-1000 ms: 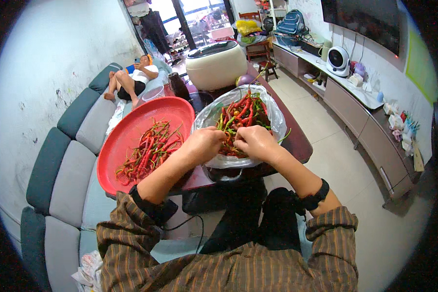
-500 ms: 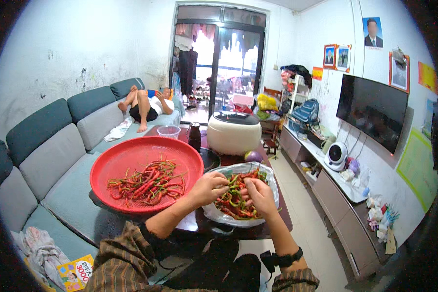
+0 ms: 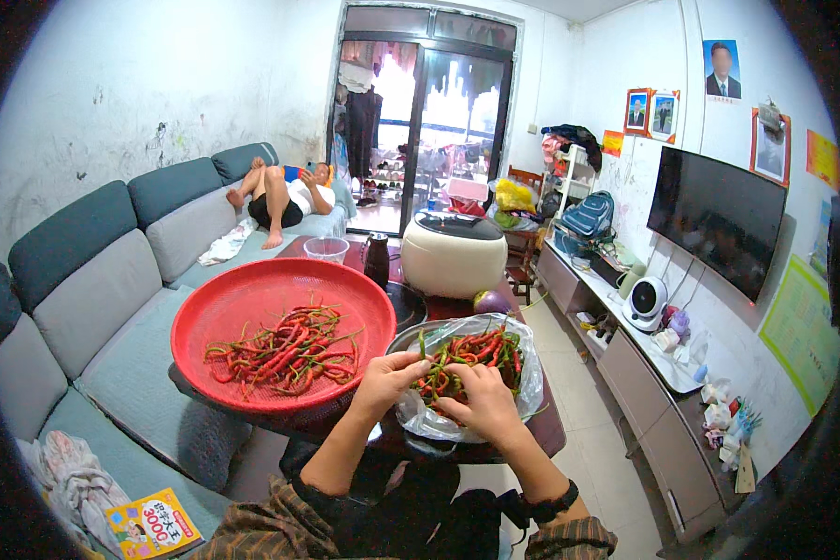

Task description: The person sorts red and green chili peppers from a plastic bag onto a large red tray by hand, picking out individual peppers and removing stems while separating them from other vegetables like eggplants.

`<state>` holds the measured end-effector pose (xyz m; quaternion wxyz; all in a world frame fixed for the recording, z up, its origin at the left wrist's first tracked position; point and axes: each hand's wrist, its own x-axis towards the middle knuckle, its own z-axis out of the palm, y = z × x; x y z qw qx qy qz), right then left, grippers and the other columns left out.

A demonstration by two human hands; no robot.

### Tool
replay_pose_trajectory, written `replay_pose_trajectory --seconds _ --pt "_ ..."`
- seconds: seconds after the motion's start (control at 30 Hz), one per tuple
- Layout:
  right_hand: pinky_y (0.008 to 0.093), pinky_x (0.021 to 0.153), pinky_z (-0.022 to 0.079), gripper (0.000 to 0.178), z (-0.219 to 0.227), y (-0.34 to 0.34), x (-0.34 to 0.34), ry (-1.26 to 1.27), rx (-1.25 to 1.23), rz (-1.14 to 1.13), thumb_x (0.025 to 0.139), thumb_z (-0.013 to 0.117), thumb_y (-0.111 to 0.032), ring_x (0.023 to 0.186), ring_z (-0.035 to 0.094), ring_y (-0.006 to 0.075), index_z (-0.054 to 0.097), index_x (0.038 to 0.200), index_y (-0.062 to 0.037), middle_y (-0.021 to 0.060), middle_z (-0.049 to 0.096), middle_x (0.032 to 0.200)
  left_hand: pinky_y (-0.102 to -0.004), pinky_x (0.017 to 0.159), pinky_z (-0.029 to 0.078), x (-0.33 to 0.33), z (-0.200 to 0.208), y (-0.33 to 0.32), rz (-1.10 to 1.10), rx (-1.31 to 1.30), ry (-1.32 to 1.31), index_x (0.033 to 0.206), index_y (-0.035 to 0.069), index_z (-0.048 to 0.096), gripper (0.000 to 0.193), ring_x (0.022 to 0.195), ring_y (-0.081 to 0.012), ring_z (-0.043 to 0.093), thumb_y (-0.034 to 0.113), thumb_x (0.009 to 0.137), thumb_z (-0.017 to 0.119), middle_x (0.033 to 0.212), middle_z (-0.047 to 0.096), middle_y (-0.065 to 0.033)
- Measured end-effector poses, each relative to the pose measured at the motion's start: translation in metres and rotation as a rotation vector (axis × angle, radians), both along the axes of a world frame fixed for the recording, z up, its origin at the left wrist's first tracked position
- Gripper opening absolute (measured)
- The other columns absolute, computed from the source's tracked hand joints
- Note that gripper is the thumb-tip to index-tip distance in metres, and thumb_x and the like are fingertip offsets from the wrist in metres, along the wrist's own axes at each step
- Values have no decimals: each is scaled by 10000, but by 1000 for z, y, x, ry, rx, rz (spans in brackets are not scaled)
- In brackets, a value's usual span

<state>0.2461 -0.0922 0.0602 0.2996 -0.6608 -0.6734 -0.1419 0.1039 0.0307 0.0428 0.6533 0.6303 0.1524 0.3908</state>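
Note:
Red and green chili peppers [image 3: 481, 353] fill a clear plastic bag [image 3: 530, 385] at the table's near right. At its left rim, my left hand [image 3: 389, 381] pinches a chili pepper [image 3: 422, 345], whose green end sticks up above the fingers. My right hand [image 3: 483, 403] is over the bag with its fingers curled down among the peppers; what they grip is hidden. To the left, a wide red mesh basket [image 3: 191, 327] holds a loose heap of red chili peppers [image 3: 289, 350] with green stems.
Behind the bag stand a dark bottle [image 3: 376, 259], a clear tub [image 3: 327, 248], a big cream appliance [image 3: 453, 257] and a purple round vegetable [image 3: 491, 301]. A grey-green sofa [image 3: 112, 345] runs along the left, with a person [image 3: 289, 201] lying at its far end.
My left hand has shifted left and down to the bag's rim, a green pepper end now showing in its fingers. My right hand has moved left and down, curling over the peppers.

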Motion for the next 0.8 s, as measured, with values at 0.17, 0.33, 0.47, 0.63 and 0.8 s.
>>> replay_pose_trajectory --seconds 0.17,0.33,0.47,0.63,0.8 --pt "412 707 462 157 -6 16 10 40 71 -51 784 586 -226 793 548 308 576 846 -82 119 572 830 -220 723 431 9 -1 -13 41 290 29 1074 -5 588 302 845 -76 535 135 808 621 1032 564 -34" --pt "401 690 471 128 -13 7 53 -4 94 -317 777 581 -188 793 553 301 620 793 -68 127 581 810 -366 956 366 2 1 -31 363 693 224 1209 28 491 558 1150 -331 443 219 715 666 1222 458 -191" --pt "399 689 473 124 9 -10 25 34 104 -166 764 583 -190 791 554 292 637 786 -81 109 582 812 -384 870 431 -22 -15 -27 294 799 376 1171 35 514 493 1036 -335 520 225 729 627 1141 517 -171" --pt "395 735 460 263 -6 -11 1 -10 -269 -17 745 612 -304 824 556 311 647 839 -61 124 591 828 -400 900 400 -17 -8 -41 363 950 358 1168 -27 482 515 1020 -354 507 166 703 593 1117 525 -186" --pt "412 713 460 225 -13 4 18 99 -312 149 733 599 -247 792 571 327 641 792 -34 139 604 792 -406 898 389 -26 -3 -46 298 1017 386 1188 35 497 517 1049 -336 492 203 712 607 1159 500 -170"
